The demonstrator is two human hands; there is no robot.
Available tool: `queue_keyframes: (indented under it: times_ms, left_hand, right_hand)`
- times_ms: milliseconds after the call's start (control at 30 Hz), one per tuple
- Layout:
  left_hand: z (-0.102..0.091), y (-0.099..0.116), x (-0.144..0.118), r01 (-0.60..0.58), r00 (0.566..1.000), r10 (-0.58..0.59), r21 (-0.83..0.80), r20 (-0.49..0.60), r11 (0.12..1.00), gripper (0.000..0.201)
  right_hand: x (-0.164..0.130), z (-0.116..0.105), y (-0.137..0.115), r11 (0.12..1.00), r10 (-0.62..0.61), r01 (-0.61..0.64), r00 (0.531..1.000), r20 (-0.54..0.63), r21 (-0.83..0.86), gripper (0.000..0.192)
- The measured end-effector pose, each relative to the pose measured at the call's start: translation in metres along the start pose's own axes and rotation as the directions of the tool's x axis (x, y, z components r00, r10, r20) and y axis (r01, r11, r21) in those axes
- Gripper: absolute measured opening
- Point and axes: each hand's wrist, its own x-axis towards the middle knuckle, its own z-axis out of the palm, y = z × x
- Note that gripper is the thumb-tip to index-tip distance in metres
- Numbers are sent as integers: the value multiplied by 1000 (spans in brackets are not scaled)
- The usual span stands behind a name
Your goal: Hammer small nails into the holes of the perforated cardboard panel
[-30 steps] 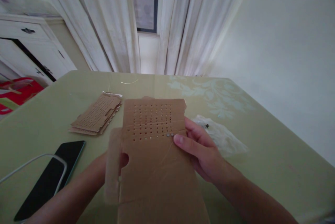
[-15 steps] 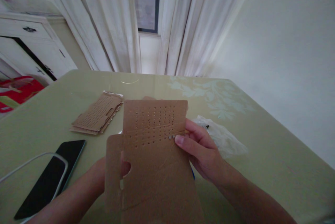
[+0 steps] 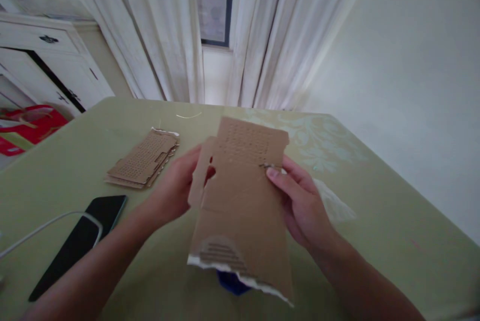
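A torn piece of cardboard (image 3: 243, 201) with rows of small punched holes is held up above the table, its ragged white edge toward me. My right hand (image 3: 302, 196) grips its right edge, thumb on top beside a few small metallic pieces (image 3: 267, 165) stuck in the holes. On the other side, my left hand (image 3: 178, 186) is closed at the folded flap, with its fingers partly hidden behind the cardboard. Beneath the torn edge a blue object (image 3: 233, 282) shows in part; its kind is hidden.
A stack of perforated cardboard pieces (image 3: 144, 157) lies to the left. Nearer me is a dark flat device (image 3: 75, 251) with a white cable (image 3: 48, 228) across it. A clear plastic bag (image 3: 333, 202) lies behind my right hand. A red bag (image 3: 33, 126) stands beyond the table's left edge.
The cardboard has tilted and moved up and away, bringing its torn near edge and the blue object into view. My left hand has come out from behind it to the flap.
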Motion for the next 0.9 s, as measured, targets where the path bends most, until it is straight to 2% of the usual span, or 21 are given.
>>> queue_keyframes:
  times_ms: [100, 133, 200, 233, 300, 367, 433, 567, 667, 900]
  left_hand:
    - [-15, -6, 15, 66, 973, -77, -59, -218, 996, 23]
    - [-20, -5, 16, 48, 952, -63, -55, -300, 997, 21]
    - [-27, 2, 14, -74, 920, 74, 14, -386, 997, 16]
    - [-29, 8, 11, -161, 912, 174, 67, -372, 985, 15]
    - [-29, 22, 6, -341, 895, 367, 144, -252, 929, 21]
    - [-26, 34, 0, -463, 870, 480, 152, -110, 873, 29]
    - [-22, 42, -5, -535, 840, 541, 122, -31, 836, 26]
    - [-17, 48, -12, -607, 794, 607, 89, 28, 790, 17]
    - [-14, 50, -15, -608, 792, 611, 110, 5, 787, 13]
    - [-15, 66, -27, -618, 779, 626, 141, -18, 773, 18]
  right_hand:
    - [5, -7, -11, 969, -227, 209, 964, -140, -130, 24]
    - [5, -9, -14, 948, -294, 268, 944, -149, -173, 23]
    - [1, -8, -14, 920, -347, 317, 932, -102, -233, 24]
    - [-3, -6, -12, 921, -322, 300, 945, -51, -250, 24]
    - [-12, -1, -8, 936, -199, 212, 977, 76, -280, 21]
    - [-22, 5, -3, 930, -83, 143, 979, 186, -337, 18]
    - [-30, 8, -1, 896, -35, 139, 969, 246, -421, 16]
    - [-33, 9, 0, 861, -27, 165, 959, 281, -481, 16]
    - [-31, 7, 2, 853, -32, 168, 962, 272, -494, 17]
    - [-31, 6, 7, 780, -84, 224, 963, 257, -584, 26]
